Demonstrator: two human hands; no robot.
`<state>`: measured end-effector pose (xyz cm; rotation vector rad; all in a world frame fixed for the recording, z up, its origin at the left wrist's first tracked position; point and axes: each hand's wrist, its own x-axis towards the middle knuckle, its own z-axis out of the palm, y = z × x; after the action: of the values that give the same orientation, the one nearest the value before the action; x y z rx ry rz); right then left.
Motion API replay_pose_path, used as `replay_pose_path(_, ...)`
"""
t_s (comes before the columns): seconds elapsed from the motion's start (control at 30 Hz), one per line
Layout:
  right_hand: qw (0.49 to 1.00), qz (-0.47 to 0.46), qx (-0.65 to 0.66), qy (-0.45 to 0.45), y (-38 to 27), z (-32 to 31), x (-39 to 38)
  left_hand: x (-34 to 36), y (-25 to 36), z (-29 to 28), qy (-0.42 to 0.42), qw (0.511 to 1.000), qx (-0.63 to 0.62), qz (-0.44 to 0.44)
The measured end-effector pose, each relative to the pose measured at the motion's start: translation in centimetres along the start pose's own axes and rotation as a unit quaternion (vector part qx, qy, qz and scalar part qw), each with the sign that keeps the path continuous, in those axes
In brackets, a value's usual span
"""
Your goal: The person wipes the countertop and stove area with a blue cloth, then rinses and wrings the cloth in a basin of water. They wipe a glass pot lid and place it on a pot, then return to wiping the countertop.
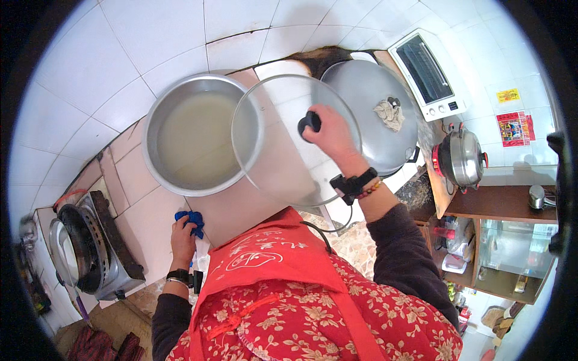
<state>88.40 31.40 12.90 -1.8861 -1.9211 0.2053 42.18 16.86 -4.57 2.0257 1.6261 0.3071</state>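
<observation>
Above the counter (137,201), right fingers (326,118) wrap the lid's (286,150) knob (307,125).

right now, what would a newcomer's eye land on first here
Probably the clear round lid near the middle, its black knob in the grip of the right hand. Next, the wide metal basin of cloudy liquid on the counter to its left, then the bright blue cloth at the left hand, near the counter's front edge.
</observation>
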Motion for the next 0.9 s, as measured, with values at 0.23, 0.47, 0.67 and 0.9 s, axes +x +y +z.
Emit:
replay_pose_path(0.23, 0.989, 0.040, -0.142, 0.003, 5.4, -6.6, 3.7, 0.0, 0.1, 0.2, -0.005, 1.000, 0.000, -0.026)
replay_pose_path(0.47, 0.969, 0.091, -0.226, -0.035, 13.4, -8.1, 8.1, 0.2, 0.9, 0.7, 0.026, 0.998, -0.008, -0.056)
replay_pose_path(0.67, 0.958, 0.109, -0.257, -0.058, 19.7, -8.2, 11.8, 0.1, 0.8, 1.5, 0.041, 0.995, 0.002, -0.090)
replay_pose_path(0.9, 0.949, 0.106, -0.282, -0.092, 23.5, -6.9, 15.9, 0.4, 0.8, 1.9, 0.053, 0.992, -0.014, -0.117)
